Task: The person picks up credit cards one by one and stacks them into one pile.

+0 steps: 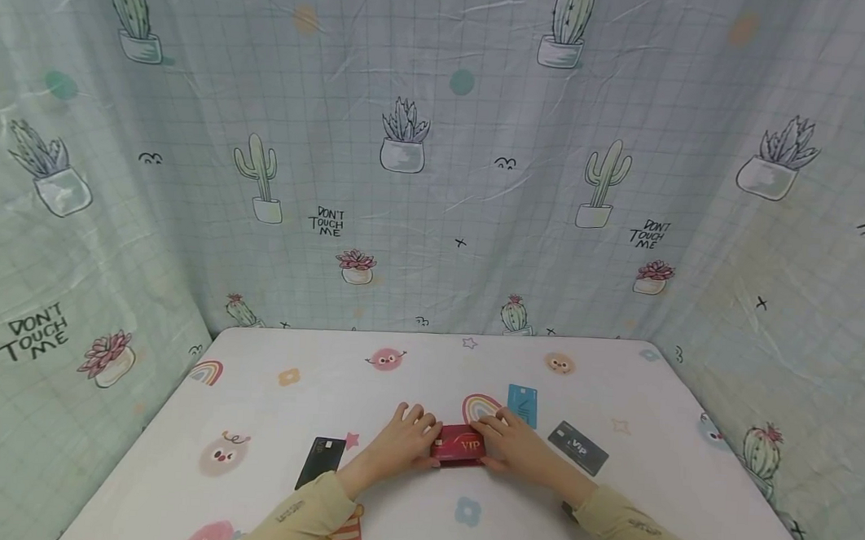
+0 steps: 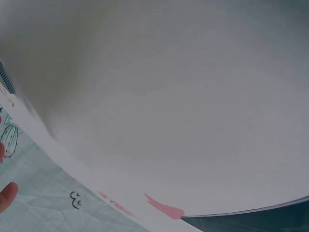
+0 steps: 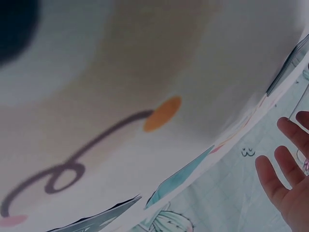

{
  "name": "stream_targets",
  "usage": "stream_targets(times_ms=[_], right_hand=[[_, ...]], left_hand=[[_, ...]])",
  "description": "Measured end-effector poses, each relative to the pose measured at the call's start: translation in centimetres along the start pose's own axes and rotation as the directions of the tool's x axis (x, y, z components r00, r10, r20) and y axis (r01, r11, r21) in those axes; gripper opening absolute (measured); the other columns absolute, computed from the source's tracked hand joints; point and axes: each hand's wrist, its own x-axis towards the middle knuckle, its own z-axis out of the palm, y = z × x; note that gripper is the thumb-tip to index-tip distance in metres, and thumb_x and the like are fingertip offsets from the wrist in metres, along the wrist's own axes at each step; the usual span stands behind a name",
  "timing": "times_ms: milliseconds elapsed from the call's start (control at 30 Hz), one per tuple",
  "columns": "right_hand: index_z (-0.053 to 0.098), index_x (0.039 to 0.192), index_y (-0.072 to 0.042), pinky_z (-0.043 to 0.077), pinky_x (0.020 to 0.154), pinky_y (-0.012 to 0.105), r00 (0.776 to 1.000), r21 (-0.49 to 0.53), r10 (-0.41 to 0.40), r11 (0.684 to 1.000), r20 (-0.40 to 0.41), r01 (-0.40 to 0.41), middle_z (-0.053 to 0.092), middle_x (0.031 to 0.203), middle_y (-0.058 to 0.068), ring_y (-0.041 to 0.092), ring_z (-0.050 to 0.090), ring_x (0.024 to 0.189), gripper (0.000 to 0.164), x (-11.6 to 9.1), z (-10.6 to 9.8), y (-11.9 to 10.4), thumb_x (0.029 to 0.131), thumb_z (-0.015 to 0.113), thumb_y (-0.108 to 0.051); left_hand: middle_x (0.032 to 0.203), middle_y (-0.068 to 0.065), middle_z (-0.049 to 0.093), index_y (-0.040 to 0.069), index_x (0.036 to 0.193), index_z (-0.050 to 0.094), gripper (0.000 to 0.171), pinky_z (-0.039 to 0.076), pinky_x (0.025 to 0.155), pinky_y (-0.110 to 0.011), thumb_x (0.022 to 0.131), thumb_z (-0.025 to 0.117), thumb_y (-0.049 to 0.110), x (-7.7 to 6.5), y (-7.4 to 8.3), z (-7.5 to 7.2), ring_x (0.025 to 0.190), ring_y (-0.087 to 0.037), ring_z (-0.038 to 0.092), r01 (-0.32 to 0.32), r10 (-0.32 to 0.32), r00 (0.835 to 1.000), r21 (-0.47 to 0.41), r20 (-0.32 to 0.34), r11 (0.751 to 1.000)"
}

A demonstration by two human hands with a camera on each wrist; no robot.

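A red card [image 1: 458,443] printed "VIP" tops a small stack of cards in the middle of the table. Its layered edges show at the side of both wrist views. My left hand [image 1: 411,438] holds the stack's left end, thumb on the near side and fingers curled toward the far side. On the right end, my right hand [image 1: 514,447] grips in the same way; its fingers [image 3: 270,179] also show in the right wrist view. The fingertip contact is partly hidden.
Left of the stack lies a black card [image 1: 321,462]. A blue card [image 1: 522,406] and a dark grey card [image 1: 578,448] lie to the right. Another dark card [image 1: 569,512] is mostly covered by the right sleeve. Patterned curtains [image 1: 436,197] surround the white table [image 1: 405,521].
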Motion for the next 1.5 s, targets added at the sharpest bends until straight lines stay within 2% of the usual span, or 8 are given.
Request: stream_targets(times_ms=[267, 533, 1033, 1500], right_hand=[[0.050, 0.124, -0.015, 0.044, 0.080, 0.032, 0.999, 0.003, 0.019, 1.000, 0.050, -0.020, 0.057, 0.114, -0.002, 0.013, 0.043, 0.094, 0.054, -0.17, -0.05, 0.02, 0.078, 0.062, -0.041], [0.051, 0.123, -0.016, 0.043, 0.079, 0.032, 0.998, -0.003, 0.010, 1.000, 0.066, -0.010, 0.058, 0.112, -0.004, 0.011, 0.040, 0.091, 0.052, -0.23, 0.01, 0.03, 0.079, 0.062, -0.041], [0.049, 0.126, -0.018, 0.044, 0.085, 0.036, 0.981, 0.036, 0.050, 0.998, 0.190, -0.058, 0.056, 0.116, -0.004, 0.012, 0.042, 0.096, 0.052, -0.21, -0.20, -0.25, 0.082, 0.058, -0.044], [0.049, 0.125, -0.019, 0.044, 0.086, 0.036, 0.972, 0.035, 0.051, 0.998, 0.231, -0.060, 0.057, 0.116, -0.006, 0.013, 0.043, 0.097, 0.052, -0.22, -0.07, -0.20, 0.081, 0.058, -0.044]], left_hand=[[0.101, 0.003, 0.058, 0.017, 0.111, 0.059, 0.057, 0.040, 0.084, -0.041, 0.075, 0.052, 0.062, 0.00, 0.08, 0.11, 0.092, -0.016, 0.047, 0.003, -0.003, 1.000, 0.015, 0.007, 1.000], [0.103, 0.003, 0.057, 0.018, 0.113, 0.057, 0.059, 0.039, 0.088, -0.042, 0.075, 0.052, 0.062, -0.07, 0.18, 0.56, 0.095, -0.016, 0.046, 0.016, -0.014, 0.998, -0.028, 0.069, 0.999], [0.102, 0.002, 0.059, 0.018, 0.113, 0.058, 0.057, 0.041, 0.088, -0.043, 0.075, 0.054, 0.060, -0.15, 0.24, 0.28, 0.094, -0.016, 0.047, 0.005, 0.002, 0.995, -0.076, 0.096, 0.997], [0.103, 0.003, 0.060, 0.018, 0.114, 0.057, 0.056, 0.040, 0.089, -0.044, 0.075, 0.056, 0.058, -0.16, 0.31, 0.22, 0.095, -0.015, 0.047, 0.015, 0.001, 0.991, -0.118, 0.134, 0.993]])
